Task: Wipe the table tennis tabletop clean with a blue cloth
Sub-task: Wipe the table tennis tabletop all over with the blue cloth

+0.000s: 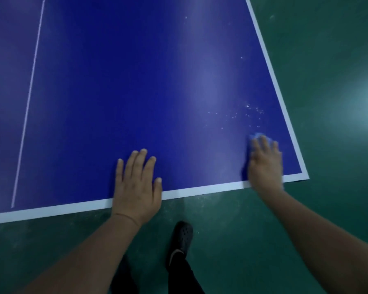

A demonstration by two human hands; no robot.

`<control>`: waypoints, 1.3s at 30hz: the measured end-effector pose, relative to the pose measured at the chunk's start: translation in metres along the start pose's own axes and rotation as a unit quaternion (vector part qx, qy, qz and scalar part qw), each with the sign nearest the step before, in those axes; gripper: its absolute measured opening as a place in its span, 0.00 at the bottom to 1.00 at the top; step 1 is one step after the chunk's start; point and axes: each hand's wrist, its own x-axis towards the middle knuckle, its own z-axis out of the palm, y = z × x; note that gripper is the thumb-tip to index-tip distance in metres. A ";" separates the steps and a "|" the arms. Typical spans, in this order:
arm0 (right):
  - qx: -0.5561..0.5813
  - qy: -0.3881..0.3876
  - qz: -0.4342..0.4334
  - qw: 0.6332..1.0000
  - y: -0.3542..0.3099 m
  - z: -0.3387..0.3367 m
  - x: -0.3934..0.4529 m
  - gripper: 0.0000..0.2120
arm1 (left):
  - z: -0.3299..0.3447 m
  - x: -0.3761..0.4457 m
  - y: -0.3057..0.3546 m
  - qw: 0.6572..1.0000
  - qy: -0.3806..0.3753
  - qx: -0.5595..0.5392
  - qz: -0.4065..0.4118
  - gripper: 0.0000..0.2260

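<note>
blue cloth [255, 136] peeks past flat right grip [265, 164]; left grip [137, 183] flat on tabletop [115, 92].

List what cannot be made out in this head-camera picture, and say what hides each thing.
- Blue cloth: mostly under the right hand; only a blurred corner shows.
- Right hand: motion-blurred, so its grip is unclear.
- Tabletop: far end and left side cut off by the picture's edges.
- White specks: too small to identify.
</note>
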 end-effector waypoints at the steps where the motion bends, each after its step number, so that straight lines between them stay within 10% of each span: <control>1: 0.018 -0.004 0.051 0.999 0.028 -0.002 0.009 0.29 | 0.005 0.007 0.013 1.000 -0.004 0.000 -0.002 0.28; 5: 0.031 0.019 0.156 0.987 0.023 -0.001 0.029 0.29 | 0.022 0.021 0.036 0.999 -0.014 0.023 -0.043 0.31; 11: 0.015 -0.030 -0.233 0.972 -0.016 0.021 -0.014 0.32 | 0.039 0.022 0.035 0.996 -0.018 0.068 -0.058 0.31; 18: 0.063 0.012 0.035 0.997 0.091 0.011 0.088 0.27 | 0.039 0.025 0.038 0.995 -0.029 0.076 -0.060 0.30; 26: 0.078 -0.012 -0.085 0.993 0.108 0.026 0.021 0.25 | 0.036 0.027 0.044 0.994 -0.035 0.073 -0.068 0.31; 32: 0.090 -0.001 0.074 0.993 0.118 0.023 0.086 0.24 | 0.035 0.028 0.044 0.994 -0.043 0.073 -0.071 0.32; 39: 0.086 0.005 0.059 0.995 0.078 0.028 -0.002 0.25 | 0.038 0.027 0.043 0.993 -0.041 0.078 -0.072 0.31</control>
